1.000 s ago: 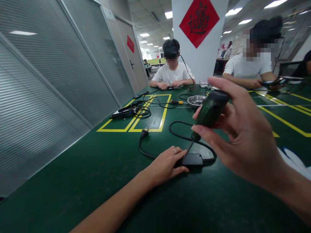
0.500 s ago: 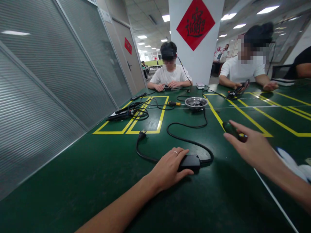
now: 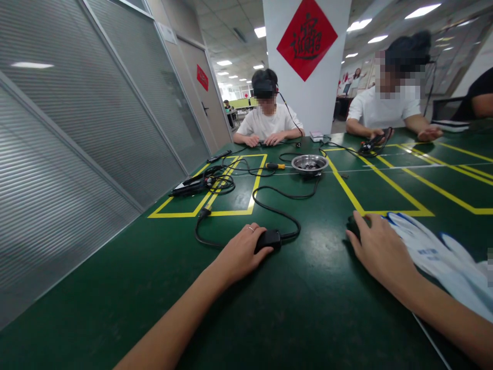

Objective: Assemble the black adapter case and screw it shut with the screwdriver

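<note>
My left hand [image 3: 241,249] is closed around a black power adapter [image 3: 273,239] that rests on the green table [image 3: 269,308]. One cord runs from the adapter to a plug [image 3: 204,211] at the left; another curves away toward a metal bowl [image 3: 296,167]. Over at the right, my right hand [image 3: 381,252] has its fingers around a dark green, rounded object [image 3: 352,225], down at the tabletop. Most of that object is hidden under the fingers, so its kind is unclear. White gloves with blue edging [image 3: 427,252] lie beside and partly behind the right hand.
A yellow-handled screwdriver [image 3: 272,166] points at the bowl, which holds small dark parts. Coiled black cables [image 3: 219,182] lie at the left over yellow tape lines. Two people [image 3: 269,121] sit across the table, the right one holding a dark cabled item [image 3: 372,146].
My left hand has slid the adapter left and slightly away, and its cords have shifted too. My right hand has lowered the green object to the tabletop. More of the gloves shows.
</note>
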`<state>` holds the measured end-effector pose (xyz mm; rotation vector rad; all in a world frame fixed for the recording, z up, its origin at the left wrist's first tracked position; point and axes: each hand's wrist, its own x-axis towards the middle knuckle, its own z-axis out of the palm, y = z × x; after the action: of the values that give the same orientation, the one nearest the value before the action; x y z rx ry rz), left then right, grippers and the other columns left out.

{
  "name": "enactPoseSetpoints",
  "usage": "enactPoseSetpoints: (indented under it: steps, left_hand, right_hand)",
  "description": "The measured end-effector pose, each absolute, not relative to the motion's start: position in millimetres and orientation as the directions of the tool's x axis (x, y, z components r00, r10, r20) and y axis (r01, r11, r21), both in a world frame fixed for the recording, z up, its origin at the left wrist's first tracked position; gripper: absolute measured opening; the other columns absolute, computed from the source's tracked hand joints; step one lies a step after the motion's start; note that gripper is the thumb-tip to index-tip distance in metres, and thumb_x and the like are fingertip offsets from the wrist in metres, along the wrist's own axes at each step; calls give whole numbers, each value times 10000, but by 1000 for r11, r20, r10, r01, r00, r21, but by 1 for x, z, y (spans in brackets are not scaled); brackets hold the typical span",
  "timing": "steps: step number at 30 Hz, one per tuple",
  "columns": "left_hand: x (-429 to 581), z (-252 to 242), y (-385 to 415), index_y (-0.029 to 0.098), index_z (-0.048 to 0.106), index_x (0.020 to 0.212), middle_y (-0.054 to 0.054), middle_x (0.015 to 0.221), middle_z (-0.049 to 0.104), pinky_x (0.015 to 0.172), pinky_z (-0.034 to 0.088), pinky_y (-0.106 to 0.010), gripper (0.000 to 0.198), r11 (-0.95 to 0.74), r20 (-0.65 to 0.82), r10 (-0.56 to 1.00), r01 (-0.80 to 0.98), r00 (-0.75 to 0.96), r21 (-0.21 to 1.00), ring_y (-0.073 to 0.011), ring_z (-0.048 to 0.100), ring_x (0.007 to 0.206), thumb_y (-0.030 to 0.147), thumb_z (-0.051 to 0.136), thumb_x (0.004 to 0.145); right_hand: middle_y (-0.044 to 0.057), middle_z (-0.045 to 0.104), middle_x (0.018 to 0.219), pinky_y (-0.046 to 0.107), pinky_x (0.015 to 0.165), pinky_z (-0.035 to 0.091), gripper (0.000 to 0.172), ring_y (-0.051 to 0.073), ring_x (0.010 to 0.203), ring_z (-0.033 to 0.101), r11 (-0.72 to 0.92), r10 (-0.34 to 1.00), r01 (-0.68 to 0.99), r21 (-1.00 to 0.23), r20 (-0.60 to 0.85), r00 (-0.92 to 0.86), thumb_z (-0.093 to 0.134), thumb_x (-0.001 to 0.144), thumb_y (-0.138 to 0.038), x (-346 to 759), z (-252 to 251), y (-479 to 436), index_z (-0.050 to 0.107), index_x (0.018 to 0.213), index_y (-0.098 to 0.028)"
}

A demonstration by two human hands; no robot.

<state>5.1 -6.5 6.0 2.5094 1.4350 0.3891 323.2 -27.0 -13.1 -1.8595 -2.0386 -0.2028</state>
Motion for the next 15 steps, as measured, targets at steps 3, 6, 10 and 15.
enactPoseSetpoints:
  steps: [3, 6, 10, 15]
  left_hand:
    - [2, 2, -3, 193, 532, 1172, -79, 1105, 543, 932, 440, -408, 336, -502, 121, 858, 767, 498, 399, -246, 530, 1026, 381, 555, 894]
    - [0, 2, -1, 187, 537, 1142, -81, 1103, 541, 936, 440, -406, 300, -505, 140, 854, 732, 501, 457, -239, 535, 1021, 358, 555, 896]
    - [-5, 5, 1, 181, 538, 1130, -81, 1083, 541, 912, 450, -395, 274, -530, 135, 838, 734, 528, 425, -233, 544, 993, 348, 527, 913]
    - [-17, 7, 6, 190, 537, 1148, -77, 1068, 543, 886, 457, -380, 290, -540, 125, 833, 745, 538, 392, -233, 552, 961, 356, 532, 911]
  right_hand:
    - [189, 511, 1271, 527, 955, 421, 537, 333, 1162, 505, 343, 903, 917, -202, 338, -263, 372, 895, -440, 298, 3, -31, 442, 1339, -146]
    - [105, 555, 1276, 449, 961, 464, 619, 258, 1150, 541, 528, 843, 793, -303, 294, -450, 502, 844, -473, 259, 6, -27, 360, 1394, -226]
    - [131, 572, 1241, 457, 938, 476, 674, 249, 1123, 558, 595, 804, 696, -402, 299, -514, 574, 818, -456, 214, -8, -4, 345, 1390, -183]
    - [81, 563, 1203, 433, 868, 501, 384, 195, 1034, 579, 622, 782, 639, -452, 323, -533, 535, 870, -381, 194, -24, 18, 523, 1193, -175]
